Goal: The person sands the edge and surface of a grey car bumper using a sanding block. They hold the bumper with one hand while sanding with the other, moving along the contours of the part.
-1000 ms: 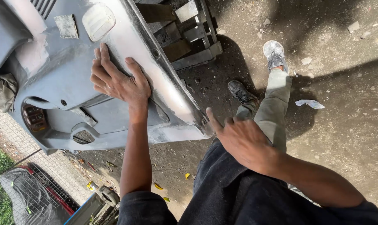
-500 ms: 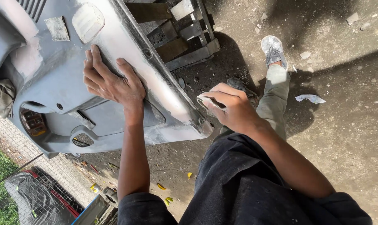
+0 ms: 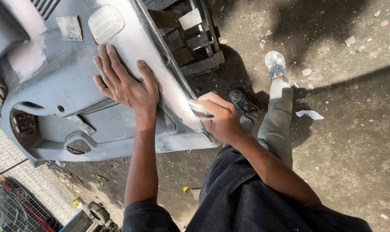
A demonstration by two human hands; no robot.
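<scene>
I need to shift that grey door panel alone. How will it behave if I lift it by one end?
The grey door panel is broad, thin moulded plastic, so probably light but inclined to flex. Its dusty sanded edge may feel slippery. The left hand lies flat on it, which suggests it shifts when pressed.

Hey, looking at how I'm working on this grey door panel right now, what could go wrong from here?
1. The door panel appears propped against a wooden pallet, steadied only by the flat left hand; a firm push might shift it.
2. The right hand presses a small sanding piece at the panel's edge; it may slip off and scrape the fingers.
3. Both feet stand on loose stones and scraps on the ground, so footing could give.
</scene>
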